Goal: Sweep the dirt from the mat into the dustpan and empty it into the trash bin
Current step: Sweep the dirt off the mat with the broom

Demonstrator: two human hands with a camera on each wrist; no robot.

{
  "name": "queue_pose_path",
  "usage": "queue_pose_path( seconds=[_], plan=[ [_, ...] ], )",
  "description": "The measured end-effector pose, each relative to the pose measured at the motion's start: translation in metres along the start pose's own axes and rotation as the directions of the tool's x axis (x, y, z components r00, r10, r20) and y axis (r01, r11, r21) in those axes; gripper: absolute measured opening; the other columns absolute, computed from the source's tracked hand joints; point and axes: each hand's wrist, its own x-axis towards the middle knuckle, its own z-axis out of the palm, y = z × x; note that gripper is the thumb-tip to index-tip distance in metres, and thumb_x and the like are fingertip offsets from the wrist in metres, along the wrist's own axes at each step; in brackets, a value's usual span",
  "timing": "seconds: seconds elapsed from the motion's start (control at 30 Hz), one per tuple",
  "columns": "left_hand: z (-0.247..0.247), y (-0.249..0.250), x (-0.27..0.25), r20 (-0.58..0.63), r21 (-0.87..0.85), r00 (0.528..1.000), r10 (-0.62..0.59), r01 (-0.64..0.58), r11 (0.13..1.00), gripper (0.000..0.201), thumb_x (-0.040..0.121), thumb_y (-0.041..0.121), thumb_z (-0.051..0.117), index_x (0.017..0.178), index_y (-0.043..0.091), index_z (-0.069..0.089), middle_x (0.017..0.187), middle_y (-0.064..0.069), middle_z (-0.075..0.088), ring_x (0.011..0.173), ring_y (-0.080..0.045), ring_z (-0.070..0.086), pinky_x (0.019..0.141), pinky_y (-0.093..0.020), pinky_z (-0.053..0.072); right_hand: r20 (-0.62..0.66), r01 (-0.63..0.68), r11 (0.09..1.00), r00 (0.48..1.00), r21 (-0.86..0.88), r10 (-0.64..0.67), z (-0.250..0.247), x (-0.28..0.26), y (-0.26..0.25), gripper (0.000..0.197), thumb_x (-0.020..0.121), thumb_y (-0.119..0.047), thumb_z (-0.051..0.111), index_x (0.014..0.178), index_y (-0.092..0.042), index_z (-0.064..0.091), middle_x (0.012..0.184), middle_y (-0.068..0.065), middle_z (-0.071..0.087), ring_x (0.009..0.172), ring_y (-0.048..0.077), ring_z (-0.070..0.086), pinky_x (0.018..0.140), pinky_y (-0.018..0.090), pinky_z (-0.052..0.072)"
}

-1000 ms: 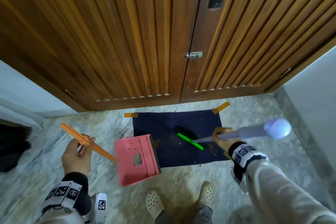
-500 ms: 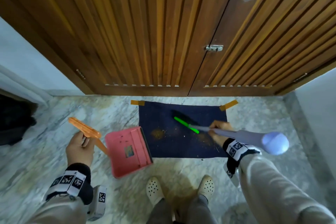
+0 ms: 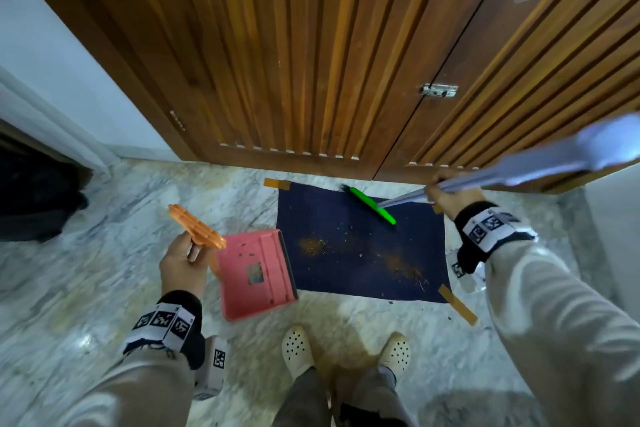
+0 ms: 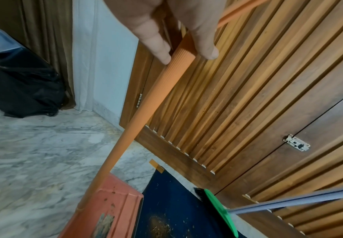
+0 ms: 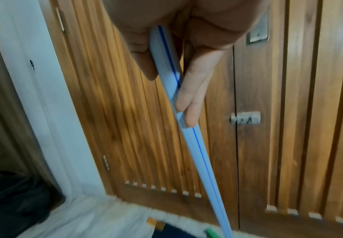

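Note:
A dark blue mat [image 3: 360, 243] lies taped to the marble floor before the wooden doors, with brown dirt [image 3: 311, 245] in two patches on it. My left hand [image 3: 183, 260] grips the orange handle [image 4: 146, 103] of a pink dustpan [image 3: 256, 274], whose lip sits at the mat's left edge. My right hand [image 3: 446, 194] grips the pale blue broom handle [image 5: 186, 122]. The green broom head [image 3: 372, 205] rests on the mat's far edge near the door.
A bin lined with a black bag [image 4: 17, 78] stands at the far left by a curtain. The wooden double doors [image 3: 346, 55] close off the far side. My two feet in cream clogs [image 3: 298, 350] stand just behind the mat.
The broom head has drawn back from mid-mat to the mat's far edge by the door. The dustpan stays at the mat's left edge. The head view has tilted and shifted.

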Motion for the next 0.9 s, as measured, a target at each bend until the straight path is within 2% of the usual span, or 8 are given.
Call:
queue_pose_path(
  seconds=[0.2,0.3,0.4,0.47,0.53,0.6,0.73,0.9],
  plan=[
    [-0.003,-0.011,0.000,-0.017,-0.078,1.000,0.001,-0.003,0.997,0.004,0.085,0.000,0.060,0.081,0.000,0.059,0.084,-0.007,0.046,0.082,-0.015,0.042,0.082,-0.034,0.038,0.270,0.074,0.985,0.962,-0.157,-0.029,0.077,-0.010,0.034,0.029,0.090,-0.023,0.059,0.068,-0.034,0.042,0.072,-0.010,0.045,0.071,0.009,0.048,0.069,0.019,0.034],
    [-0.012,-0.014,0.000,-0.019,-0.058,1.000,-0.021,0.020,0.998,0.011,0.085,0.001,0.060,0.078,0.009,0.059,0.083,-0.006,0.045,0.082,-0.014,0.042,0.079,-0.035,0.037,0.617,0.204,0.963,0.786,-0.179,-0.052,0.057,-0.015,0.020,0.026,0.082,-0.039,0.053,0.095,-0.017,0.057,0.097,-0.005,0.057,0.073,-0.011,0.053,0.079,0.015,0.042],
    [-0.020,-0.012,-0.002,-0.034,-0.070,0.999,-0.032,0.030,0.997,0.028,0.084,0.003,0.061,0.071,0.027,0.056,0.085,-0.005,0.048,0.082,-0.014,0.042,0.075,-0.027,0.038,0.255,0.160,0.963,0.962,-0.219,-0.101,0.034,-0.004,0.004,0.018,0.092,-0.024,0.054,0.076,-0.021,0.059,0.065,-0.004,0.047,0.063,0.012,0.049,0.064,0.018,0.045],
    [-0.025,-0.008,-0.006,-0.039,-0.092,0.998,-0.044,0.040,0.995,0.032,0.084,0.005,0.063,0.072,0.034,0.056,0.083,-0.004,0.050,0.079,-0.015,0.044,0.073,-0.019,0.037,0.041,0.147,0.987,0.989,-0.068,-0.144,0.021,-0.001,-0.010,0.026,0.093,-0.017,0.053,0.069,-0.008,0.057,0.058,0.005,0.046,0.050,0.011,0.049,0.046,0.015,0.042],
    [-0.026,-0.005,-0.011,-0.038,-0.113,0.998,-0.058,0.054,0.992,0.031,0.084,0.006,0.063,0.074,0.034,0.056,0.078,0.002,0.052,0.074,-0.009,0.046,0.073,-0.017,0.037,-0.077,0.207,0.977,0.976,0.046,-0.203,0.006,0.000,-0.021,0.025,0.091,-0.014,0.055,0.067,-0.006,0.054,0.065,0.018,0.060,0.060,0.026,0.062,0.058,0.030,0.054],
    [-0.026,-0.003,-0.017,-0.041,-0.133,0.997,-0.067,0.061,0.989,0.024,0.084,0.005,0.063,0.077,0.027,0.059,0.082,-0.002,0.054,0.078,-0.011,0.047,0.074,-0.016,0.038,-0.065,0.171,0.980,0.984,0.097,-0.165,0.006,0.000,-0.025,0.028,0.089,-0.019,0.055,0.062,-0.012,0.048,0.066,0.019,0.058,0.065,0.036,0.061,0.066,0.041,0.057],
    [-0.025,-0.006,-0.021,-0.048,-0.149,0.995,-0.086,0.078,0.986,0.012,0.084,0.002,0.063,0.089,0.013,0.061,0.094,-0.007,0.057,0.090,-0.017,0.050,0.077,-0.013,0.039,0.135,-0.037,0.993,0.989,-0.116,0.052,0.062,-0.013,-0.011,0.031,0.096,-0.028,0.043,0.066,-0.025,0.039,0.066,-0.008,0.034,0.059,0.000,0.031,0.060,0.019,0.031],
    [-0.024,-0.005,-0.023,-0.056,-0.185,0.994,-0.096,0.084,0.979,0.012,0.083,0.002,0.064,0.092,0.010,0.062,0.100,-0.006,0.060,0.097,-0.015,0.054,0.081,-0.015,0.039,0.337,0.214,0.963,0.929,-0.163,-0.149,0.096,-0.022,0.012,0.033,0.090,-0.009,0.053,0.060,-0.019,0.044,0.058,0.001,0.043,0.052,0.010,0.043,0.058,0.024,0.033]
  ],
)
